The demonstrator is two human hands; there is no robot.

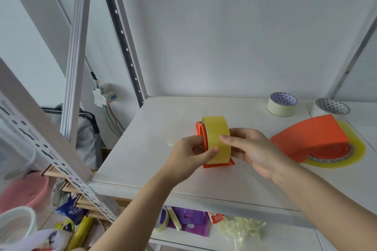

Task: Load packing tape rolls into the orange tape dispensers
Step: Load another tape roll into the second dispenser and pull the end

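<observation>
A yellow tape roll sits partly inside an orange tape dispenser, both held just above the white shelf. My left hand grips them from the left, thumb pressed on the roll's face. My right hand holds the right side, fingertips on the roll's outer face. A second orange dispenser lies on its side at the right, with a yellow tape roll in it. Two pale tape rolls rest at the shelf's back right.
Grey slotted rack posts rise at the left and back. A breaker with coloured wires hangs behind the shelf. The lower shelf holds purple packaging, a tape roll and clear plastic. A pink basin and clutter lie on the floor at left.
</observation>
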